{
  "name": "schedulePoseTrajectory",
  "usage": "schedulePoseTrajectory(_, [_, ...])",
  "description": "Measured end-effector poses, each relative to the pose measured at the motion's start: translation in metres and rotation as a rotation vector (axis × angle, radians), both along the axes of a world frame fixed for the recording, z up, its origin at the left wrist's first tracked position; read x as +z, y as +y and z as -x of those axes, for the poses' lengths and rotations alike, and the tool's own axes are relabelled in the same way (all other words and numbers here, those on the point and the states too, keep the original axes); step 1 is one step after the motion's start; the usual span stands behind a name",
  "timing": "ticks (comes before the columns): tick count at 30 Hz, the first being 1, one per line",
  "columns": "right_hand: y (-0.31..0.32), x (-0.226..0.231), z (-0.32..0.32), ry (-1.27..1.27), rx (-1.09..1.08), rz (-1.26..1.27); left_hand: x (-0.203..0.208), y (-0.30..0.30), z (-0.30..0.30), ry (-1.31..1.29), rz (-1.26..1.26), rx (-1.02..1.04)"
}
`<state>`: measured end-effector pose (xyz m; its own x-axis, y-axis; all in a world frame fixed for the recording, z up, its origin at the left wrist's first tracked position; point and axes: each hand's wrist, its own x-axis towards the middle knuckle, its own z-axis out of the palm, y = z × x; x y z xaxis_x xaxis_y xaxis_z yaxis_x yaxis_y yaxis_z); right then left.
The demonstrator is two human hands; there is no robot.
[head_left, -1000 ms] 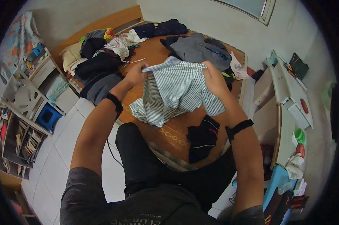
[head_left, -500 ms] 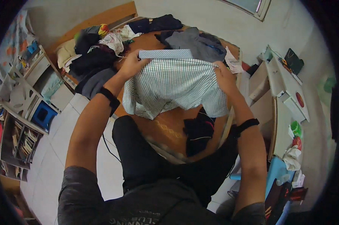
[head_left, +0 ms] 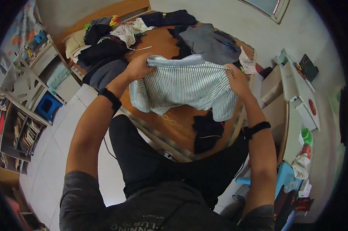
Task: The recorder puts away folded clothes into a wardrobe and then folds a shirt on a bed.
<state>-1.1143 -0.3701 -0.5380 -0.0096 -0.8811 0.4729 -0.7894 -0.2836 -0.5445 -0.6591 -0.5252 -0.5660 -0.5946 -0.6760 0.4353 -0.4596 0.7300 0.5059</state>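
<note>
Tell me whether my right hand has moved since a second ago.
Yes: judged against the white desk, the right hand has moved to the right, toward it, gripping the checked shirt.

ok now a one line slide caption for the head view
Left hand and right hand hold a light patterned shirt above a bed strewn with clothes.
</note>
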Motion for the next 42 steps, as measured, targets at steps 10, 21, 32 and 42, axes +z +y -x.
schedulePoseTrajectory(10, [-0.054, 0.005, 0.013, 0.053, -0.054, -0.085, -0.034, -0.073, -0.002, 0.112, -0.16, 0.106])
schedulePoseTrajectory(21, [-0.177, 0.03, 0.064, -0.032, -0.092, 0.009, -0.009, -0.173, 0.013, 0.168, -0.351, 0.2])
schedulePoseTrajectory(32, [-0.191, 0.066, -0.01, -0.166, 0.075, 0.029, 0.03, -0.105, -0.101, -0.057, -0.231, 0.212])
schedulePoseTrajectory(42, [-0.127, 0.126, -0.061, -0.416, 0.143, 0.014, 0.038, -0.069, -0.166, 0.033, 0.296, 0.298])
